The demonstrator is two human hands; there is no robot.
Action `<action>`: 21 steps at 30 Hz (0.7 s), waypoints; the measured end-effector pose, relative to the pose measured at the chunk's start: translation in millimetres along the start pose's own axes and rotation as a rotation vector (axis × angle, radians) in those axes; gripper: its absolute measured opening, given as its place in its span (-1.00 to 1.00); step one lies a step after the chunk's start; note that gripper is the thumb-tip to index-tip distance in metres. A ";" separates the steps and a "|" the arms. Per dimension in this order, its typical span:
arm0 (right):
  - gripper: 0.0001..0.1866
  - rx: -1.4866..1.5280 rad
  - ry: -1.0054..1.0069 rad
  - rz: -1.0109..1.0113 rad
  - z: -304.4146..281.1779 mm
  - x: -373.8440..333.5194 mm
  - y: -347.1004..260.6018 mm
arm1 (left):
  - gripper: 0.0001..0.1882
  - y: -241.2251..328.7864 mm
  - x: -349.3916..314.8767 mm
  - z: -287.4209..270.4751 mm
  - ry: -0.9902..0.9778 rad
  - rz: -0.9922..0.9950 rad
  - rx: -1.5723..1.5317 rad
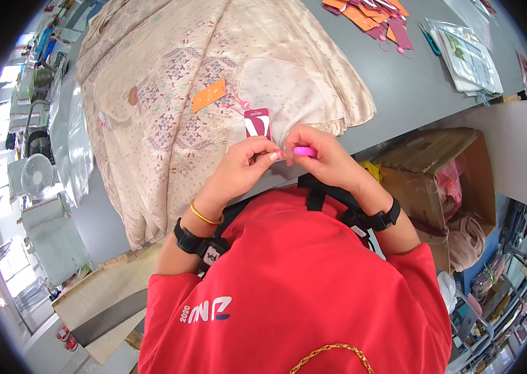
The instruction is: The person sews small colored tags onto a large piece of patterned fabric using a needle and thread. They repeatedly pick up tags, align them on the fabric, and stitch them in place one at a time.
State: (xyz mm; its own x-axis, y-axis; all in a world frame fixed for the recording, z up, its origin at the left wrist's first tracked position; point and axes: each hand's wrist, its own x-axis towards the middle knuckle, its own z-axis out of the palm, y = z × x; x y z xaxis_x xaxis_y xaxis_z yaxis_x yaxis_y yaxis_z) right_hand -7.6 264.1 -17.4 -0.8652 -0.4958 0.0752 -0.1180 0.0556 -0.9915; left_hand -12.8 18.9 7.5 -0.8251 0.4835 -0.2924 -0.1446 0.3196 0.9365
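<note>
A beige patterned fabric garment (182,156) is spread over the grey table in front of me. At its near edge my left hand (243,167) is closed, thumb and forefinger pinching a small pink tag fastener (280,154). Close beside it on the right, my right hand (322,157) is curled around a small tool with a rounded pink end (304,151); its working end is hidden by the fingers. Just above the hands lies a maroon and white hang tag (258,123). An orange hang tag (209,95) rests on the fabric nearby, with a pink cord and seal (245,105) beside it.
A pile of orange and maroon hang tags (372,17) lies at the table's far right, near clear plastic bags (468,59). Below the table's right edge stands an open cardboard box (419,156) with cloth and pink plastic. To the left is a white fan (37,176).
</note>
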 end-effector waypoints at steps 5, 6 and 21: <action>-0.77 -0.437 0.000 -0.071 -2.9 0.1 -15.6 | -0.92 -2.3 -0.6 2.9 0.082 0.350 0.367; -0.78 -0.432 0.009 -0.042 -3.2 0.6 -17.8 | -0.92 -2.6 -0.8 2.0 0.062 0.287 0.312; -0.69 -0.239 -0.017 0.072 -27.1 99.6 -27.9 | -0.90 -9.3 -0.5 3.8 0.111 0.215 0.204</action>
State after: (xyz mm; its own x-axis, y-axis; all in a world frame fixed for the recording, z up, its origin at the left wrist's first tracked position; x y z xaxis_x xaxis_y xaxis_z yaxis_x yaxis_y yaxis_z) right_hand -103.7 236.7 20.6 -0.8676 -0.4973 0.0011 -0.1697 0.2940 -0.9406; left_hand -9.0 18.7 -1.8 -0.8810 0.4694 -0.0587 0.1426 0.3818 0.9132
